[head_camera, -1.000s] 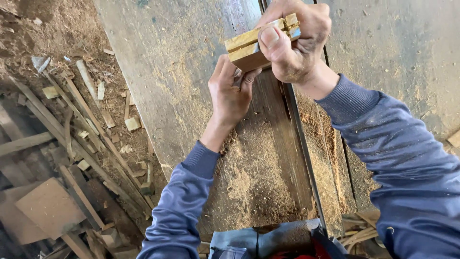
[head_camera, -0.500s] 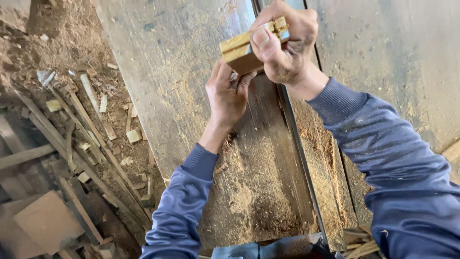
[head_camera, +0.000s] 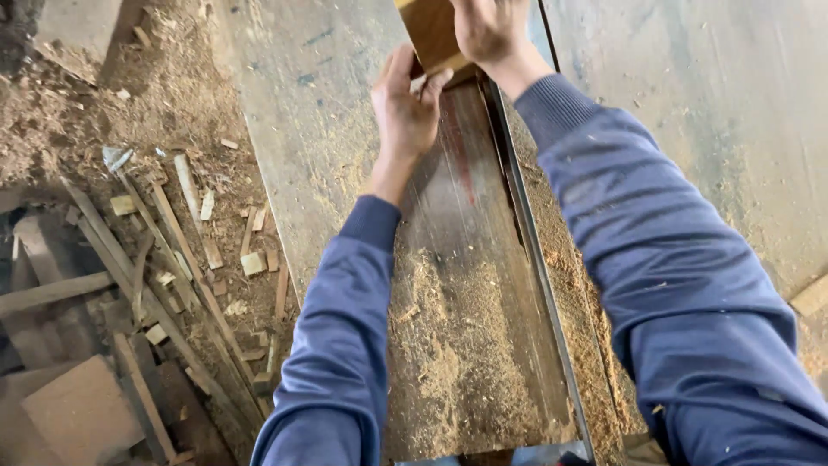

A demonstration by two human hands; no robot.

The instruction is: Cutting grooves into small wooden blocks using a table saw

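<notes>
Two hands meet at a yellowish wooden block [head_camera: 431,34] at the far end of the dark machine bed [head_camera: 466,259] in the head view. The right hand [head_camera: 487,30] is clamped over the block's top, partly cut off by the picture's edge; the left hand [head_camera: 405,108] has its fingers curled against the block's near lower corner, steadying rather than enclosing it. To work well here, I judge the block should stay flat on the bed and tight against the metal rail [head_camera: 526,233] just right of the hands, with fingertips kept high on the wood. Below the left wrist, sawdust [head_camera: 448,345] lies heaped on the bed and could make the block ride up. Well to the left of the hands, offcuts and slats [head_camera: 172,250] litter the floor beside the grey table [head_camera: 293,129].
</notes>
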